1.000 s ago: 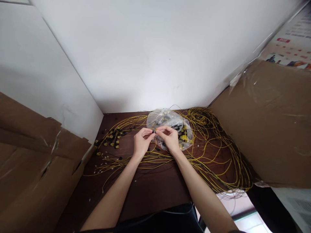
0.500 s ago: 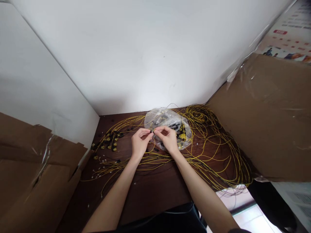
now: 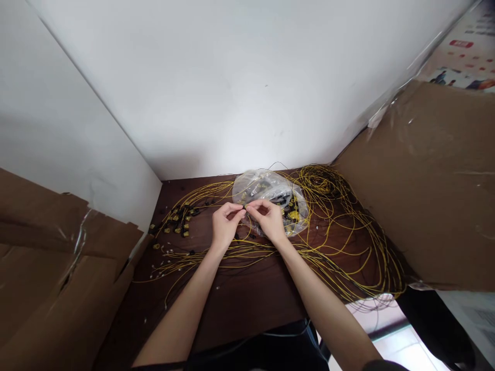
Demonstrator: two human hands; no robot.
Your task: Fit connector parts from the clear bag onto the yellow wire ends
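**Two hands [image 3: 224, 225] meet at a small dark piece [image 3: 244, 207] before the plastic bag [image 3: 240, 181]**

The small dark piece sits between the two sets of fingertips, in front of the near-left part of the plastic bag as the wearer looks at it. Neither hand is clearly nearer: the left hand reaches it from the left, the right hand [image 3: 271, 222] from the right, and their tips almost touch. The piece is largely covered, so its long axis cannot be made out, nor whether a yellow wire passing below the fingers joins it.

The fingers of each hand are closed in a pinch, thumb against index, grasping the piece from opposite sides. Both forearms come up from the near side of the bag and slant inward. The left hand is just left of the bag; the right hand covers part of its near side.

Left of the bag lies a cluster of black and yellow connectors [image 3: 186, 233]. A bundle of yellow wires [image 3: 251, 249] crosses the table [image 3: 251, 296] on the near side of the bag, passing beneath the forearms, and a coil of wire [image 3: 317, 179] rests to the bag's far right. More black and yellow parts show inside the bag.
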